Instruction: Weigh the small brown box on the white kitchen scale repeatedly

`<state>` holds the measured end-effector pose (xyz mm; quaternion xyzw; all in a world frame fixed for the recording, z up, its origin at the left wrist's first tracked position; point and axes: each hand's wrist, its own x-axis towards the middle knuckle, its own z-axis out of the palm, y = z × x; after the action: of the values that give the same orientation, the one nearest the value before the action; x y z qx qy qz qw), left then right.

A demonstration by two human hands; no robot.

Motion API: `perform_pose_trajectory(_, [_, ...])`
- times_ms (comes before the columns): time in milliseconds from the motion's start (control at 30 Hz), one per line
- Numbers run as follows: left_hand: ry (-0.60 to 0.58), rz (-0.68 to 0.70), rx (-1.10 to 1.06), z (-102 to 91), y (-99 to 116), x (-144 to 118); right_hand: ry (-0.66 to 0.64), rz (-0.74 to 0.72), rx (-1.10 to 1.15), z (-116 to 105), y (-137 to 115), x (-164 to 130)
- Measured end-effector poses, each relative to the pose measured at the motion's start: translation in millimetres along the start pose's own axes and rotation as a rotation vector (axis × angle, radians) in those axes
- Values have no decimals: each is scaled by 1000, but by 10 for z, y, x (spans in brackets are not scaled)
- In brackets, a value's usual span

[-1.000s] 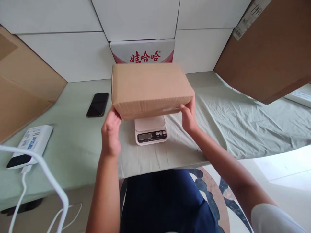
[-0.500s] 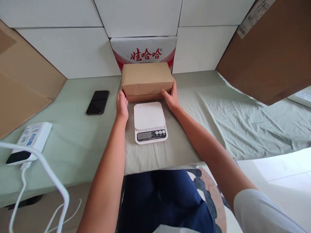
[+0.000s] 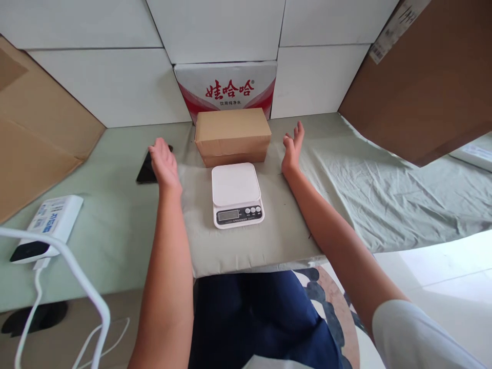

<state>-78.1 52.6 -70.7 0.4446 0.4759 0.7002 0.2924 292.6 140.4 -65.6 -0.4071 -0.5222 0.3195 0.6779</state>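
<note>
A small brown cardboard box [image 3: 232,135] rests on the table behind a white digital kitchen scale [image 3: 237,195], whose platform is bare. My left hand [image 3: 163,163] hovers open to the left of the box, above one end of a black phone [image 3: 146,169]. My right hand [image 3: 292,148] hovers open to the right of the box, fingers spread. Neither hand touches the box.
A white and red printed carton [image 3: 226,87] leans on the tiled wall behind the box. Large cardboard sheets stand at the left [image 3: 34,133] and right [image 3: 426,87]. A white power bank [image 3: 48,225] with a white cable [image 3: 77,287] lies at left. A wrinkled green cloth [image 3: 384,189] covers the table.
The box was carried over the scale and set down behind it. Both hands have let go and drawn apart to either side.
</note>
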Motion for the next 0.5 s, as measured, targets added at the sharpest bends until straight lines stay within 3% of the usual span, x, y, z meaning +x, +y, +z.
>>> perform_pose_trajectory(100, [-8,-19,20,15,-22,-21,-26,65,-33,-60,58,21])
perform_pose_trajectory(300, [-65,-180,-30,494,13,-283,-355,5,-70,152,-64,-227])
perform_pose_trajectory(500, [-105,-150,-45,667,52,-355,-417,-50,-121,254,-248,-326])
